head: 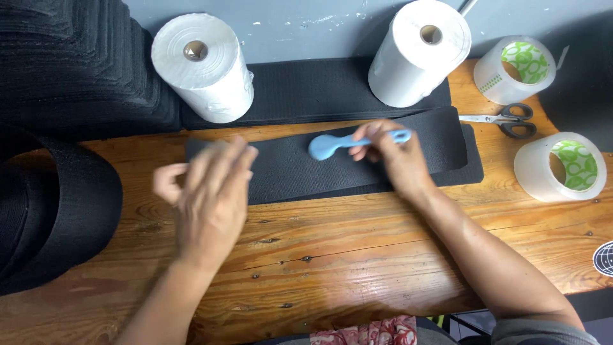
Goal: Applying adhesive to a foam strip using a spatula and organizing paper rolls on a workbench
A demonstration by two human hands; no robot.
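I judge the blue tool [345,144] light and stiff, my right hand [396,160] fingers clamped on its handle, my left hand [214,191] fingers apart over the soft black strip [287,172].

Bare wooden table [357,255] lies open; 2 white rolls [204,67] block behind.

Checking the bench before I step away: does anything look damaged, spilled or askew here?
Nothing is spilled. The wooden table shows cracks and dark knots in front of the black strip. The scissors lie apart at the right, shut. The right hand holds a blue tool over the strip; the left hand is blurred.
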